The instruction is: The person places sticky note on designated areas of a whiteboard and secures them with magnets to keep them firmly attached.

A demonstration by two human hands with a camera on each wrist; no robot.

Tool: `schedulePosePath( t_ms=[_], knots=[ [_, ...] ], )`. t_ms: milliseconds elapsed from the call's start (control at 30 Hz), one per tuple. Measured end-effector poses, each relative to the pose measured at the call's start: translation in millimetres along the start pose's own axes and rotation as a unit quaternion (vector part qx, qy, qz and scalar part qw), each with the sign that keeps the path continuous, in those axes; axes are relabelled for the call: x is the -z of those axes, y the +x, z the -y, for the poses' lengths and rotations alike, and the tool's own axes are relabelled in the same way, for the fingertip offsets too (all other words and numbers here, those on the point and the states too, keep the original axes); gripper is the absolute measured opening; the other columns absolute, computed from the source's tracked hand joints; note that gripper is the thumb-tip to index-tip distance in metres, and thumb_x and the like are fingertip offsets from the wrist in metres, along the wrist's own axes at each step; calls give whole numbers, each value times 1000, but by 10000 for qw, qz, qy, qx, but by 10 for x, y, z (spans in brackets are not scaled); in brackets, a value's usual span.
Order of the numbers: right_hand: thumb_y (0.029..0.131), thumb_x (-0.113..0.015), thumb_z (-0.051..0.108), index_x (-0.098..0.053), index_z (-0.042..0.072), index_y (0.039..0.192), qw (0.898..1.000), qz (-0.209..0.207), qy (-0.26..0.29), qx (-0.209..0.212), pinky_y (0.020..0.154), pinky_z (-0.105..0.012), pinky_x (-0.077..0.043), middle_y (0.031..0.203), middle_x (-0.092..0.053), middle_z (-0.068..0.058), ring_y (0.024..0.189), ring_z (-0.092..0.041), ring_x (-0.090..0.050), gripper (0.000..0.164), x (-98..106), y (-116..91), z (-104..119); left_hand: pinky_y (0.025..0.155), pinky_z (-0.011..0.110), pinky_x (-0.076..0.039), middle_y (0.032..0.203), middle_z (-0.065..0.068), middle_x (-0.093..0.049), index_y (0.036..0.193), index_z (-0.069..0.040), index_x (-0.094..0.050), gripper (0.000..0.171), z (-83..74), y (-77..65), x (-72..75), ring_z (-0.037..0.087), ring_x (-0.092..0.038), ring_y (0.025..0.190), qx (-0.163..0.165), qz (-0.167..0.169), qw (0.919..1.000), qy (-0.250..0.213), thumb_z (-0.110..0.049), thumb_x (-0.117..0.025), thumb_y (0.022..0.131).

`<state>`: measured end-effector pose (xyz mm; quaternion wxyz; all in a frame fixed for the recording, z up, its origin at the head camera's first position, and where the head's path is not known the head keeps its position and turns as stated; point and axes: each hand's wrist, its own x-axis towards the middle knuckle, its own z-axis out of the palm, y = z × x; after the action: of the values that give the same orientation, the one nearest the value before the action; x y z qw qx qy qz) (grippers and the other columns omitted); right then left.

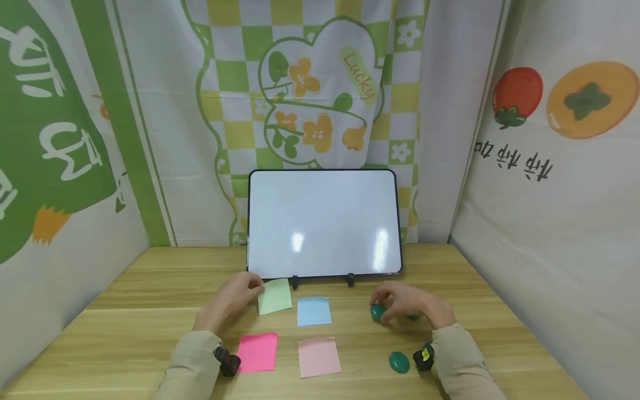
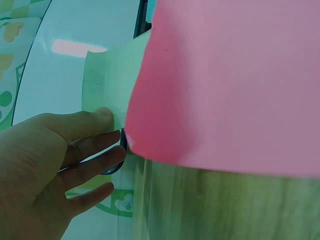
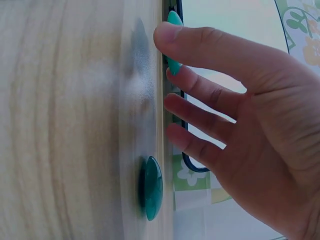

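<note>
My left hand point(image 1: 231, 297) pinches the left edge of a pale green sticky note point(image 1: 275, 297), thumb on its face in the left wrist view. To its right lies a blue sticky note point(image 1: 314, 311). Between thumb and forefinger, my right hand point(image 1: 412, 300) holds a glossy green oval magnet point(image 1: 377, 313), raised off the table in the right wrist view. Partly hidden beneath that hand is a second green magnet point(image 1: 414, 318). A third magnet point(image 1: 399, 362) lies nearer, beside the right wrist.
A whiteboard point(image 1: 325, 222) stands upright on black feet point(image 1: 350, 280) at the back of the wooden table point(image 1: 190, 272). Nearer me are a bright pink note point(image 1: 257, 353), by the left wrist camera, and a light pink note point(image 1: 319, 357). Printed curtains point(image 1: 540, 233) enclose the table.
</note>
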<state>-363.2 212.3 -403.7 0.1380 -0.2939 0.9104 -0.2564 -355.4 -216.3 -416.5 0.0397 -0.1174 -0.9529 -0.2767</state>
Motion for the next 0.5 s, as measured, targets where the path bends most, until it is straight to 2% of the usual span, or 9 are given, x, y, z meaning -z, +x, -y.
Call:
schedulePosePath(
  t_ms=[67,200,433,500],
  knots=[
    [80,-82,15,-69,18,113,10000,-41,-5,79,99,-54,-45,112,-65,0,112,-25,-59,36,3,9,-4,81,40,-53,93,2,-70,97,-8,-73,11,4,-4,14,15,-61,86,-41,-102,9999,-47,-14,-64,95],
    [80,-81,16,-69,16,114,9993,-195,-87,320,97,-52,-47,113,-67,1,110,-23,-59,36,13,37,3,80,40,-53,92,3,-72,95,-6,-73,11,-3,18,54,16,-63,86,-249,-393,9988,-118,-12,-64,94],
    [82,-80,24,-72,21,113,9970,-545,-360,408,88,-38,-48,105,-62,6,104,-21,-57,33,-6,58,23,79,40,-53,94,6,-73,97,-6,-74,13,-42,50,93,17,-65,87,-443,-681,9965,-173,-13,-64,95],
    [83,-79,25,-72,20,114,9962,-610,-412,461,88,-37,-47,104,-62,7,104,-21,-57,32,-10,58,24,78,40,-54,95,7,-73,98,-5,-74,14,-46,52,96,18,-66,87,-519,-713,9959,-200,-13,-64,95]
  ],
)
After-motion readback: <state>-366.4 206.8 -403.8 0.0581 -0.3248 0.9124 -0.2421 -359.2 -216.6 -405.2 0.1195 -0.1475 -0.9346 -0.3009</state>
